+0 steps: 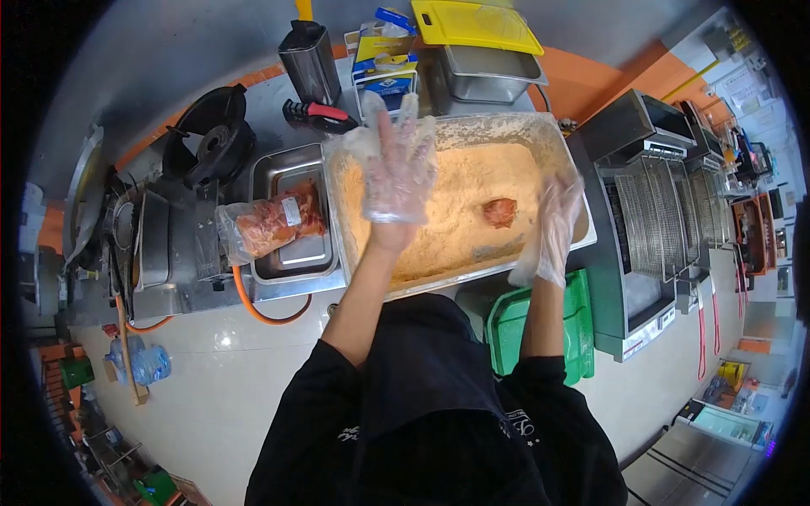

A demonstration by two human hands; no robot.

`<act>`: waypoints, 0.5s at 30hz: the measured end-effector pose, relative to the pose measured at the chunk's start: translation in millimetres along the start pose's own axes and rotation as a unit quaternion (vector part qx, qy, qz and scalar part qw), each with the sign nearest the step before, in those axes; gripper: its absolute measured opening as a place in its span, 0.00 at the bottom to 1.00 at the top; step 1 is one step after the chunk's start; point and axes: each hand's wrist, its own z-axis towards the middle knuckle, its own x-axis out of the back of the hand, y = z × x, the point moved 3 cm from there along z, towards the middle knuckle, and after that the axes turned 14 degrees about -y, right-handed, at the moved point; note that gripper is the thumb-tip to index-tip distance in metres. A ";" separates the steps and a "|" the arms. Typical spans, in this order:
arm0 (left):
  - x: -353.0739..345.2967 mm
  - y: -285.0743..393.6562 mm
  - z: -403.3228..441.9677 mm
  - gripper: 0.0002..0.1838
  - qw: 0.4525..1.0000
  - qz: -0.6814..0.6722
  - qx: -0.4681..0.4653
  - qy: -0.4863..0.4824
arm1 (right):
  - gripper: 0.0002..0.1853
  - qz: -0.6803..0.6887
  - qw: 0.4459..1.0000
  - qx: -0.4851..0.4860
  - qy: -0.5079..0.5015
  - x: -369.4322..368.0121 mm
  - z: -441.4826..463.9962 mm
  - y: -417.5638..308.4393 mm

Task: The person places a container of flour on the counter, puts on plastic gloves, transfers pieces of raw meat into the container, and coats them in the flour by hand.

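Meat piece [499,212] bedded in pale orange powder

The powder [447,173] is held in a large metal tray [498,128], with the meat seen right of its middle. The left hand [395,173], gloved in clear plastic, is held with fingers spread above the tray's left part. The gloved right hand [558,221] is seen at the right end; whether anything is pinched cannot be told

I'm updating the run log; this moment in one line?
left hand: open, over tray | right hand: by tray's right wall | meat: on powder
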 end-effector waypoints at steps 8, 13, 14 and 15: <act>-57.0 -41.3 30.6 0.37 0.998 -0.048 -0.017 -0.022 | 0.24 0.242 0.956 0.163 0.046 -85.0 6.3 -106.4; -39.4 -34.1 57.6 0.31 0.982 -0.170 -0.025 -0.075 | 0.24 0.308 0.940 0.144 0.027 -101.5 -9.6 -113.8; -41.6 -28.8 59.3 0.30 0.982 -0.174 -0.015 -0.070 | 0.24 0.324 0.936 0.137 0.024 -100.7 -13.3 -115.8; -46.4 -24.3 59.2 0.32 0.991 -0.117 -0.028 -0.052 | 0.24 0.342 0.930 0.133 0.022 -100.9 -14.4 -117.8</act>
